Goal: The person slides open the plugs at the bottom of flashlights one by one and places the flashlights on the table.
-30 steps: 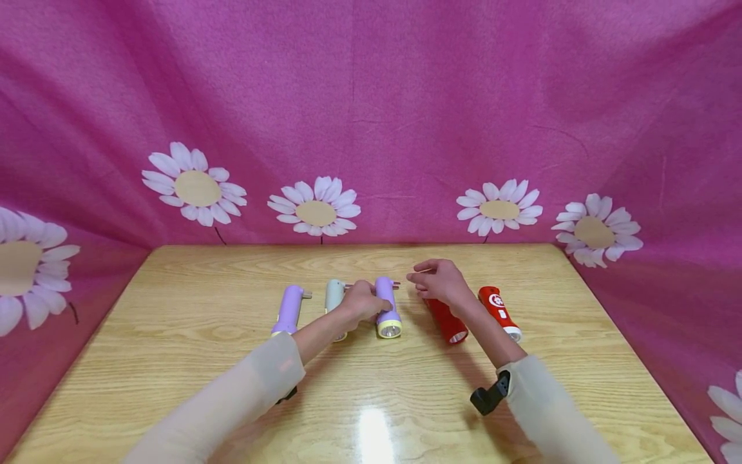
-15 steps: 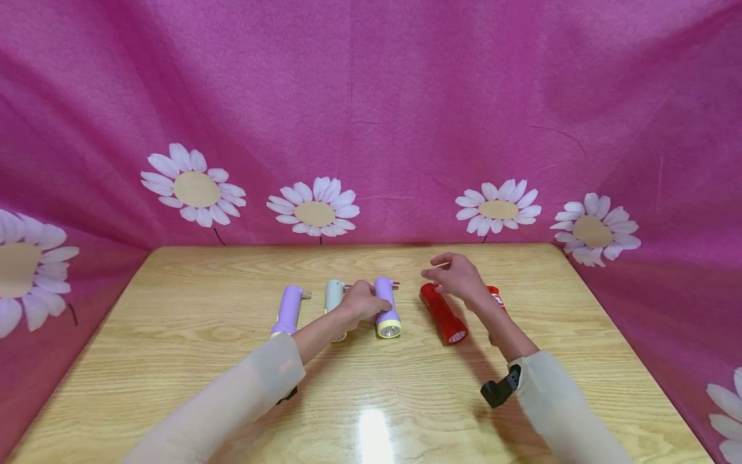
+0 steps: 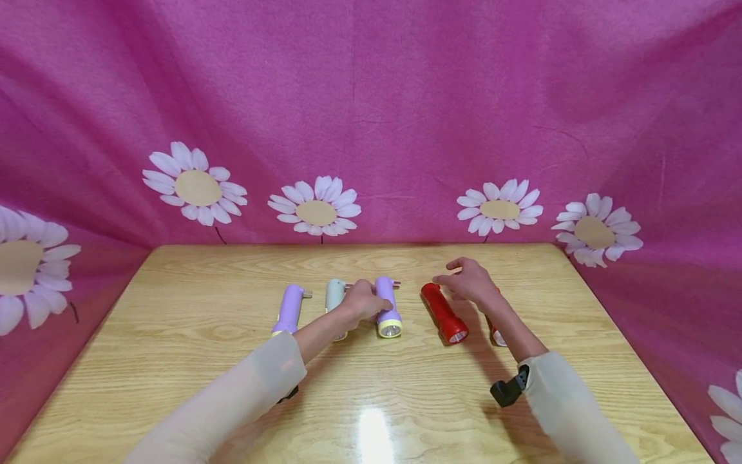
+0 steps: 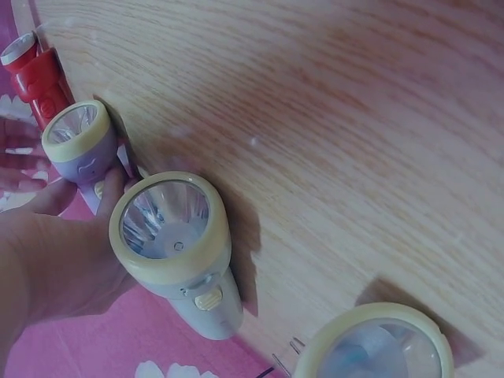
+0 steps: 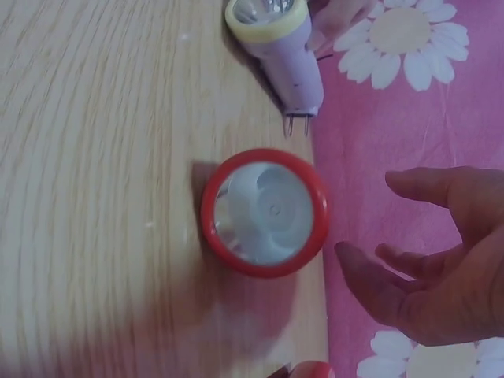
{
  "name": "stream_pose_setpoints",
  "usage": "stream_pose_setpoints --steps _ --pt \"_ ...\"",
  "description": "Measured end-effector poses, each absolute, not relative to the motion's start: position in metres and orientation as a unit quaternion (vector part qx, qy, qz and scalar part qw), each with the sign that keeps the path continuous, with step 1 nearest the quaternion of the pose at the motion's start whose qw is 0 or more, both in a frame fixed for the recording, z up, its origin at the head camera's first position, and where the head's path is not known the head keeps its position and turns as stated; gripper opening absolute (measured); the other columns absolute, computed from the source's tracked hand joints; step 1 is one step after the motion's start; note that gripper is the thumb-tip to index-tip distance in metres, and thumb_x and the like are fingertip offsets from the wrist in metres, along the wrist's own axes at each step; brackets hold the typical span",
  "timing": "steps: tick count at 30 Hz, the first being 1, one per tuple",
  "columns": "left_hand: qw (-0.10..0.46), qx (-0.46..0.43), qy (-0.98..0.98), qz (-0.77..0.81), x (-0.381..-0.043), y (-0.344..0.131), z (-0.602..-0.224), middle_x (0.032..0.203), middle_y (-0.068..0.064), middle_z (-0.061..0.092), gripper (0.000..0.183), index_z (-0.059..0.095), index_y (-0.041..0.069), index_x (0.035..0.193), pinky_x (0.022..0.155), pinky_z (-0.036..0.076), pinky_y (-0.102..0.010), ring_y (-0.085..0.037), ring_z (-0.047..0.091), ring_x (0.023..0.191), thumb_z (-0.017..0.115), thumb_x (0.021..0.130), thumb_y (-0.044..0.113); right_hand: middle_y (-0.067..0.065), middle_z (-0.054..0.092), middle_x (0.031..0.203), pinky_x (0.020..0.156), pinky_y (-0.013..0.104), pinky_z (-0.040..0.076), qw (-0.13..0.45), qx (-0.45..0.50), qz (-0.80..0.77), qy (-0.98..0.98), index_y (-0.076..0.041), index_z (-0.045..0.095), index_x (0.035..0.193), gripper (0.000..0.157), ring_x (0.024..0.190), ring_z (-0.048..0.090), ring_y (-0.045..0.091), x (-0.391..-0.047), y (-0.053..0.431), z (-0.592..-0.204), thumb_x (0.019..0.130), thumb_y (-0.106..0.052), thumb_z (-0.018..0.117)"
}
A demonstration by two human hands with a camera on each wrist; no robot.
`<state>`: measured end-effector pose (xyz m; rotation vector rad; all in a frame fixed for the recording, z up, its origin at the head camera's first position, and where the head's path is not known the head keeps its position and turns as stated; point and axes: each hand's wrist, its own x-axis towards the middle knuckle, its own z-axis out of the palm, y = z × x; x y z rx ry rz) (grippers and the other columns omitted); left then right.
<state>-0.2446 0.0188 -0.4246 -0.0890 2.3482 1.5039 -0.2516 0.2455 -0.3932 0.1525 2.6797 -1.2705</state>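
My left hand (image 3: 362,301) holds a purple flashlight (image 3: 385,294) with a pale yellow rim, mid-table. In the left wrist view, thumb and fingers lie on either side of this purple flashlight (image 4: 83,157). A light grey-green flashlight (image 3: 334,293) lies just left of it, partly behind my left hand. My right hand (image 3: 471,281) hovers beside the back end of a plain red flashlight (image 3: 443,314), its fingers loosely bent and holding nothing. The right wrist view shows that red flashlight's lens (image 5: 268,213) apart from the fingers. A red-and-white flashlight (image 3: 497,335) is mostly hidden beneath my right forearm.
Another purple flashlight (image 3: 290,308) lies at the left, its front end partly behind my left sleeve. Metal plug prongs (image 3: 307,294) stick out from its side. Pink cloth (image 3: 371,129) printed with white daisies borders the wooden table (image 3: 359,380) at the back and sides.
My right hand has moved rightward from over the plain red flashlight, uncovering it, while the forearm now covers most of the red-and-white one. The left hand has stayed at the purple flashlight.
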Motion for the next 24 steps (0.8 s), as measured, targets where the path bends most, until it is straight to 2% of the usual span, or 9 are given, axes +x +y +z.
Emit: stream_pose_setpoints --steps 4,9,12,14,17,20,24 --pt "0.18 -0.039 0.835 0.519 -0.246 0.019 -0.424 0.108 -0.022 0.063 0.035 0.06 -0.012 0.115 0.073 0.059 -0.031 -0.028 0.065 0.095 0.075 0.086 0.003 0.018 0.06 0.104 0.078 0.04 0.059 0.114 0.06 -0.397 0.909 0.009 0.046 0.136 0.065 0.083 0.065 0.028 -0.252 0.248 -0.394 0.09 -0.028 0.073" --pt "0.181 -0.037 0.834 0.52 -0.246 0.018 -0.423 0.107 -0.022 0.063 0.031 0.062 -0.012 0.111 0.073 0.059 -0.031 -0.028 0.065 0.094 0.075 0.086 0.002 0.008 0.05 0.08 0.063 0.032 0.053 0.159 0.056 -0.361 0.917 0.011 0.044 0.132 0.066 0.064 0.052 0.017 -0.253 0.25 -0.398 0.089 -0.031 0.073" --pt "0.18 -0.035 0.831 0.526 -0.245 0.019 -0.423 0.106 -0.023 0.064 0.03 0.062 -0.012 0.11 0.072 0.059 -0.03 -0.029 0.066 0.093 0.075 0.086 0.001 0.002 0.045 0.065 0.055 0.026 0.042 0.191 0.041 -0.351 0.916 0.006 0.051 0.102 0.045 0.056 0.043 0.014 -0.253 0.251 -0.402 0.089 -0.03 0.073" --pt "0.178 -0.033 0.828 0.531 -0.245 0.018 -0.424 0.105 -0.023 0.064 0.03 0.062 -0.013 0.11 0.072 0.06 -0.03 -0.03 0.066 0.093 0.075 0.086 0.0 0.0 0.038 0.057 0.053 0.026 0.037 0.208 0.033 -0.351 0.912 -0.003 0.046 0.082 0.038 0.052 0.037 0.013 -0.253 0.251 -0.404 0.089 -0.029 0.074" --pt "0.172 -0.024 0.829 0.532 -0.245 0.018 -0.425 0.102 -0.022 0.064 0.03 0.062 -0.013 0.109 0.072 0.059 -0.03 -0.029 0.066 0.092 0.075 0.085 0.0 -0.002 0.036 0.057 0.053 0.027 0.039 0.217 0.028 -0.349 0.911 -0.012 0.04 0.07 0.043 0.054 0.037 0.012 -0.252 0.25 -0.406 0.089 -0.028 0.074" --pt "0.168 -0.016 0.833 0.527 -0.244 0.017 -0.425 0.101 -0.021 0.065 0.03 0.063 -0.013 0.109 0.073 0.059 -0.031 -0.028 0.065 0.091 0.075 0.084 0.001 -0.002 0.039 0.061 0.055 0.027 0.044 0.218 0.035 -0.353 0.909 -0.013 0.042 0.07 0.041 0.059 0.042 0.012 -0.251 0.249 -0.407 0.088 -0.027 0.076" --pt "0.17 -0.014 0.833 0.527 -0.244 0.016 -0.426 0.101 -0.02 0.065 0.032 0.063 -0.013 0.11 0.073 0.058 -0.03 -0.027 0.065 0.092 0.076 0.084 0.002 -0.001 0.045 0.065 0.055 0.027 0.044 0.214 0.041 -0.356 0.909 -0.012 0.045 0.071 0.039 0.062 0.047 0.013 -0.251 0.248 -0.409 0.086 -0.024 0.078"
